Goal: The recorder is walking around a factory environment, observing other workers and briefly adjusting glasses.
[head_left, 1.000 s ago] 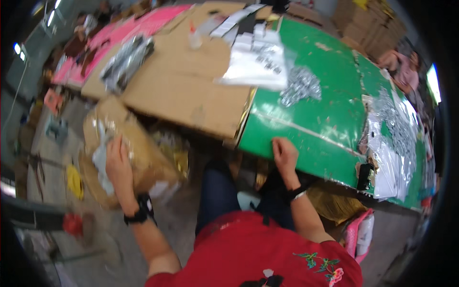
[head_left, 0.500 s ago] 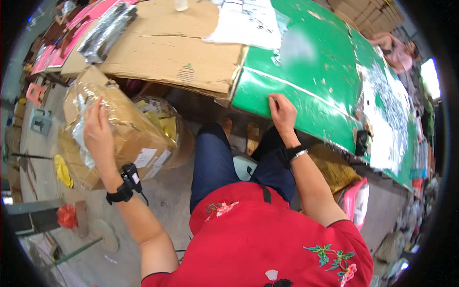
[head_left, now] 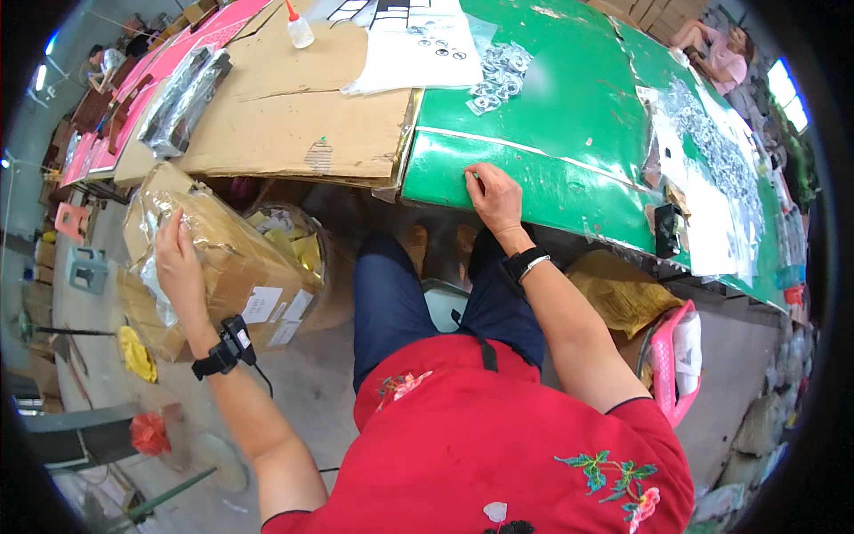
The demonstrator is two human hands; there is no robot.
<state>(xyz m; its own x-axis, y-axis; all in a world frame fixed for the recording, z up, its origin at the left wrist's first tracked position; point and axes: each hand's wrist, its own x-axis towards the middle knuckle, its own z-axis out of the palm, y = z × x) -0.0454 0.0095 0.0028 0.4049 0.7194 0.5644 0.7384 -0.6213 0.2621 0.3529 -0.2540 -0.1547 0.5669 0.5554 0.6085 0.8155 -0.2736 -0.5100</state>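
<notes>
- At the lower left, just off the cardboard-covered part of the surface, a taped brown carton (head_left: 227,267) stands tilted, with pale labels on its near side and crumpled clear plastic (head_left: 158,298) at its left.
- Over that carton is the left hand (head_left: 181,267), fingers slightly bent and close together beside the plastic; whether they grip any of it I cannot tell.
- At the near edge of the green surface (head_left: 569,147) is the right hand (head_left: 495,198), curled narrow with the thumb close to the forefinger; nothing shows between them, though I cannot tell whether something small is pinched.
- Beyond the right hand lies a heap of small silvery pieces (head_left: 504,76), next to a white sheet (head_left: 387,71) bearing a few dark rings.
- On the cardboard (head_left: 276,111) to the left are a clear bottle (head_left: 301,32) with a red tip and, nearer the carton, a silvery plastic-wrapped bundle (head_left: 184,102).
- Toward the right end sit a black object (head_left: 667,233) and another spread of silvery pieces (head_left: 712,133).
- Below that end, on the floor, stands a pink basket (head_left: 663,365); a yellow cloth (head_left: 136,356) lies left of the carton.
</notes>
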